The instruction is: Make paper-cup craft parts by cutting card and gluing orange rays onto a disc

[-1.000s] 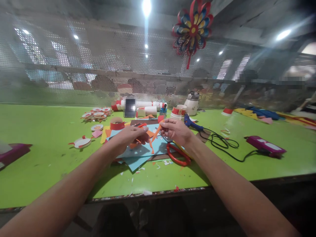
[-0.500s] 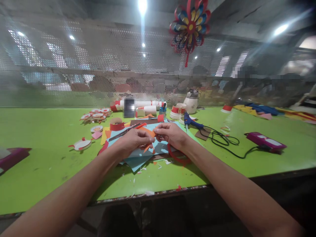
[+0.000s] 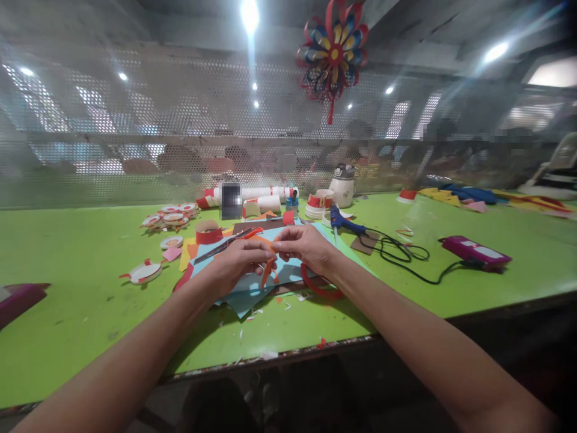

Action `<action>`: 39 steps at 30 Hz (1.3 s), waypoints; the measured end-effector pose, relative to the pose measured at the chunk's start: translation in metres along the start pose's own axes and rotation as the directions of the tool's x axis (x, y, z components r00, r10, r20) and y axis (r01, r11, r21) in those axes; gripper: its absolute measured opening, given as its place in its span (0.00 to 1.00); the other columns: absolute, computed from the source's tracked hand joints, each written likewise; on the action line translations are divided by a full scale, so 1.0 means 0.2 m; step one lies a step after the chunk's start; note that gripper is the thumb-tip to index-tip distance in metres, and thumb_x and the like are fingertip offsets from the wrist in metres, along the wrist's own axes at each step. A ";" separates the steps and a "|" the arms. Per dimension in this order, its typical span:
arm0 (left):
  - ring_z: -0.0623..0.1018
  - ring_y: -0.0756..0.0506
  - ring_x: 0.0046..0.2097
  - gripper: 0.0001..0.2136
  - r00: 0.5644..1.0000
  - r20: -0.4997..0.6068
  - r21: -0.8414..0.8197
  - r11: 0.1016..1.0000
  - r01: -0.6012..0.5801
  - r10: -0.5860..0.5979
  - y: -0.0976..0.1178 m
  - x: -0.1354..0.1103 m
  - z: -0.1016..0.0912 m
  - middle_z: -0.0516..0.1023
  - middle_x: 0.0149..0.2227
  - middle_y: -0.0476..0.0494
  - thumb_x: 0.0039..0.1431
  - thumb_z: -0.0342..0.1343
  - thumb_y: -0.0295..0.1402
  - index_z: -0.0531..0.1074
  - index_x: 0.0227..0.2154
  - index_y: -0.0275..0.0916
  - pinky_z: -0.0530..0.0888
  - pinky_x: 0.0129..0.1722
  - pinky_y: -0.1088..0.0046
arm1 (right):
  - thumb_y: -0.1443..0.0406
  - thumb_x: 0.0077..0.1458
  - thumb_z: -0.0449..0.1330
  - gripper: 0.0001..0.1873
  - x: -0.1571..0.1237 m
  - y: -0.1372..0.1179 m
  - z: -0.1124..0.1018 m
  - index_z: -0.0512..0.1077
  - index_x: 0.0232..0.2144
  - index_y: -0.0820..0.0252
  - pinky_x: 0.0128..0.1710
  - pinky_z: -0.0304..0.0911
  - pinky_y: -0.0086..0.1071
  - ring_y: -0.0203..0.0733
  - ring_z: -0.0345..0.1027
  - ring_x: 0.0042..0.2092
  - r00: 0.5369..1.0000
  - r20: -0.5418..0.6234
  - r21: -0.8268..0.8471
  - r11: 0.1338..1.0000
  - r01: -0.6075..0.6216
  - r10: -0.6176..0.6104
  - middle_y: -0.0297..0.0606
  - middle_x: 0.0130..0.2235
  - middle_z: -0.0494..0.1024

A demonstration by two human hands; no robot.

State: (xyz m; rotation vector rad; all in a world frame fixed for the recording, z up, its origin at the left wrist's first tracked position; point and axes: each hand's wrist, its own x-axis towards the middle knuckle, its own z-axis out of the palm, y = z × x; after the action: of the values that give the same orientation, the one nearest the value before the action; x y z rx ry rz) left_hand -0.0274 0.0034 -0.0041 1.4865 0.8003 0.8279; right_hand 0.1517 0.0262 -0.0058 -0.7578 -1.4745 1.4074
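Note:
My left hand (image 3: pixel 238 260) and my right hand (image 3: pixel 302 245) meet over a stack of blue paper sheets (image 3: pixel 252 285) on the green table (image 3: pixel 90 282). Both pinch a small orange paper piece (image 3: pixel 267 269) between their fingertips, and its strips hang down below them. Red-handled scissors (image 3: pixel 315 287) lie on the paper just under my right wrist. A second pair with orange handles (image 3: pixel 234 239) lies behind my left hand.
A blue glue gun (image 3: pixel 342 224) with a black cord (image 3: pixel 406 260) lies right of the paper, near a magenta box (image 3: pixel 475 251). Paper cups (image 3: pixel 318 204), red-white discs (image 3: pixel 169 215) and a red tape roll (image 3: pixel 208 231) stand behind. A mesh screen (image 3: pixel 135 132) backs the table.
My hands have come together over the blue paper, and both now pinch the orange piece. The view has drifted slightly to the right and downward.

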 end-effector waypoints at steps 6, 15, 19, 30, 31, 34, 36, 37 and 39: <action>0.65 0.53 0.24 0.09 0.997 -0.073 0.066 0.998 -0.005 0.010 -0.01 0.01 0.00 0.71 0.21 0.50 0.52 0.60 0.35 0.71 0.22 0.35 0.60 0.26 0.75 | 0.61 0.38 0.70 0.12 0.00 0.01 0.00 0.73 0.20 0.65 0.24 0.58 0.30 0.31 0.62 0.20 1.000 -0.008 0.031 1.000 -0.004 0.005 0.32 0.18 0.72; 0.66 0.54 0.25 0.09 0.997 -0.074 -0.023 0.999 -0.024 0.022 -0.01 0.00 0.01 0.72 0.22 0.49 0.51 0.62 0.34 0.71 0.23 0.35 0.60 0.26 0.76 | 0.54 0.40 0.69 0.18 0.03 0.00 -0.04 0.71 0.21 0.63 0.23 0.59 0.27 0.30 0.63 0.22 0.993 -0.119 0.098 0.995 -0.001 0.012 0.32 0.20 0.73; 0.66 0.53 0.24 0.09 0.995 -0.093 -0.018 0.999 -0.041 0.039 0.00 0.00 0.01 0.71 0.22 0.49 0.50 0.62 0.34 0.71 0.22 0.35 0.61 0.25 0.76 | 0.50 0.43 0.67 0.22 0.01 0.00 -0.02 0.73 0.23 0.65 0.25 0.60 0.28 0.32 0.66 0.23 0.998 -0.032 0.063 0.997 -0.048 0.050 0.35 0.22 0.74; 0.69 0.51 0.24 0.07 0.996 -0.092 0.101 0.995 0.003 0.006 0.01 -0.01 0.00 0.74 0.21 0.47 0.49 0.59 0.32 0.72 0.20 0.36 0.63 0.24 0.74 | 0.60 0.40 0.67 0.13 0.01 0.00 -0.01 0.69 0.16 0.61 0.22 0.57 0.28 0.31 0.60 0.21 0.979 -0.193 -0.057 0.997 0.060 -0.070 0.29 0.17 0.69; 0.69 0.51 0.23 0.07 0.993 -0.115 0.097 0.995 0.001 0.010 0.02 -0.01 -0.01 0.74 0.21 0.47 0.49 0.59 0.31 0.72 0.20 0.35 0.63 0.24 0.75 | 0.61 0.41 0.66 0.13 0.02 0.00 -0.02 0.68 0.16 0.61 0.22 0.57 0.28 0.30 0.59 0.20 0.967 -0.238 -0.069 0.995 0.074 -0.088 0.28 0.16 0.68; 0.69 0.51 0.24 0.06 0.957 -0.273 0.054 0.995 -0.087 0.099 0.02 0.01 -0.07 0.73 0.21 0.46 0.45 0.61 0.30 0.73 0.19 0.34 0.63 0.24 0.75 | 0.62 0.43 0.63 0.09 0.04 0.02 -0.04 0.68 0.19 0.59 0.18 0.52 0.27 0.29 0.55 0.16 0.944 -0.309 -0.113 0.990 0.082 -0.113 0.24 0.13 0.64; 0.70 0.52 0.24 0.06 0.903 -0.397 0.036 0.986 -0.165 0.166 0.02 0.03 -0.12 0.73 0.21 0.47 0.44 0.62 0.30 0.72 0.19 0.34 0.64 0.25 0.76 | 0.65 0.41 0.63 0.06 0.04 0.03 -0.04 0.70 0.24 0.59 0.16 0.49 0.27 0.29 0.53 0.14 0.952 -0.289 -0.140 0.988 0.061 -0.100 0.21 0.11 0.62; 0.70 0.52 0.25 0.06 0.871 -0.453 0.033 0.980 -0.198 0.191 0.02 0.04 -0.15 0.73 0.21 0.47 0.44 0.62 0.31 0.72 0.19 0.34 0.65 0.25 0.76 | 0.67 0.39 0.63 0.07 0.04 0.03 -0.04 0.70 0.26 0.59 0.15 0.48 0.27 0.30 0.53 0.14 0.959 -0.268 -0.155 0.987 0.052 -0.092 0.21 0.10 0.62; 0.71 0.52 0.25 0.06 0.797 -0.555 0.035 0.964 -0.264 0.238 0.05 0.04 -0.19 0.73 0.21 0.49 0.44 0.61 0.32 0.72 0.22 0.35 0.67 0.26 0.76 | 0.70 0.37 0.62 0.12 0.03 0.02 -0.03 0.72 0.30 0.60 0.16 0.50 0.27 0.30 0.55 0.14 0.971 -0.220 -0.182 0.982 0.049 -0.089 0.20 0.10 0.62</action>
State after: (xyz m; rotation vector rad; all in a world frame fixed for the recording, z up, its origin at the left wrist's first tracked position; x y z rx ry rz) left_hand -0.0564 0.0294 0.0074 1.3356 1.0107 1.5190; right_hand 0.1542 0.0349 -0.0094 -0.9363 -1.4415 1.1076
